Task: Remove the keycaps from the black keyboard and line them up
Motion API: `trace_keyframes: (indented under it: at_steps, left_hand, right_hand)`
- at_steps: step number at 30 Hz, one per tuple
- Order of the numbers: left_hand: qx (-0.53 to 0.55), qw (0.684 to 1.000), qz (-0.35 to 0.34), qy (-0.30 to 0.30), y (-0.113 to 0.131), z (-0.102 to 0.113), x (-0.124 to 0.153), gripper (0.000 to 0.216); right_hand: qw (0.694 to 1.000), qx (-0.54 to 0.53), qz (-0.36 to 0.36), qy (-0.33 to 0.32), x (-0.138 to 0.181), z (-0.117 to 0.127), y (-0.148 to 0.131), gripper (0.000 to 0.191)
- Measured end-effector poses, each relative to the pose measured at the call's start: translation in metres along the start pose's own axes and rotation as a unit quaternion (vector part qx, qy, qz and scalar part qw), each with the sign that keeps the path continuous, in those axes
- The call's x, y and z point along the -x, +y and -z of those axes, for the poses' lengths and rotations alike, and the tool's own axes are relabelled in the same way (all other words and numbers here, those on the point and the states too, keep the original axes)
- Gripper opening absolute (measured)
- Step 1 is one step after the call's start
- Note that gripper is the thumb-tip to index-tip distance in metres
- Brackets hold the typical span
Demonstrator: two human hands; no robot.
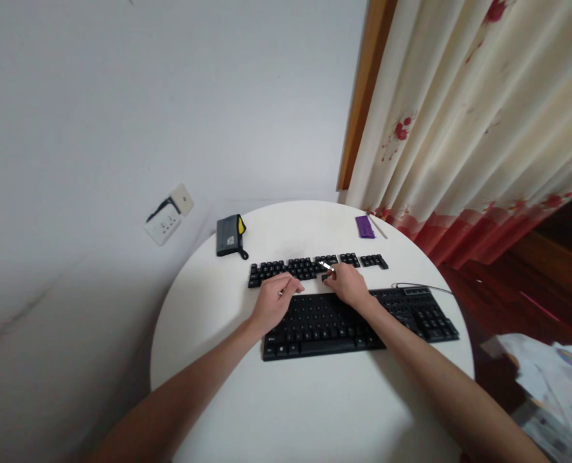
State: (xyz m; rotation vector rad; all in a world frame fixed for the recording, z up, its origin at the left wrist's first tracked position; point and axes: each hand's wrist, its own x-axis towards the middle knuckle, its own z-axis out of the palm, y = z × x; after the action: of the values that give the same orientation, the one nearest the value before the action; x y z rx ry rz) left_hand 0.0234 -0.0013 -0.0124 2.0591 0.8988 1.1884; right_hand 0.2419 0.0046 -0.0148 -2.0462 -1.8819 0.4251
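Observation:
A black keyboard point(324, 348) lies on the round white table, its upper left part looking stripped of caps and its bottom rows still capped. Behind it, loose black keycaps point(269, 270) stand in grouped rows. My right hand point(348, 284) reaches over the keyboard to these rows, fingers closed on a slim silver-white stick-like tool point(326, 265); its exact kind is unclear. A dark keycap point(324, 278) sits by those fingertips. My left hand point(275, 299) rests at the keyboard's upper left corner with fingers curled; a tiny pale spot shows there, too small to name.
A dark grey pouch point(228, 236) with a strap lies at the table's back left. At the back right are a purple cloth point(364, 227) and a thin pale stick point(378, 227). The keyboard cable point(425, 285) runs off the right edge. Wall and curtain point(411, 161) border the table.

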Motion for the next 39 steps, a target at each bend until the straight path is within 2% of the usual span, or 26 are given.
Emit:
trace_keyframes:
  at_steps: [12, 24, 27, 29, 32, 34, 37, 39]
  left_hand:
    - [0.005, 1.0, 0.002, 0.004, 0.004, 0.003, 0.002, 0.05]
    - [0.004, 1.0, 0.006, 0.007, 0.004, 0.004, 0.002, 0.05]
    - [0.002, 1.0, 0.007, 0.008, 0.003, 0.005, 0.002, 0.051]
    - [0.002, 1.0, 0.009, 0.009, 0.004, 0.005, 0.002, 0.051]
    - [0.004, 1.0, 0.012, 0.013, 0.005, 0.005, 0.001, 0.051]
    - [0.004, 1.0, 0.011, 0.013, 0.006, 0.005, 0.001, 0.05]
    - [0.001, 1.0, 0.01, 0.008, 0.005, 0.004, 0.001, 0.049]
    - [-0.002, 1.0, 0.008, 0.005, 0.004, 0.003, 0.001, 0.049]
  right_hand:
    - [1.0, 0.017, -0.014, 0.0, -0.004, -0.011, -0.005, 0.012]
    - [1.0, 0.007, -0.01, 0.007, -0.004, -0.012, -0.011, 0.01]
    - [1.0, -0.01, -0.009, 0.022, -0.001, -0.002, -0.01, 0.015]
    - [0.997, -0.059, 0.004, 0.057, 0.002, 0.01, -0.007, 0.024]
    - [0.972, -0.194, 0.048, 0.121, 0.013, 0.032, 0.002, 0.042]
    - [0.955, -0.246, 0.062, 0.154, 0.025, 0.046, 0.01, 0.049]
    - [0.949, -0.248, 0.044, 0.19, 0.049, 0.058, 0.023, 0.053]
    - [0.953, -0.243, 0.014, 0.179, 0.065, 0.059, 0.031, 0.052]
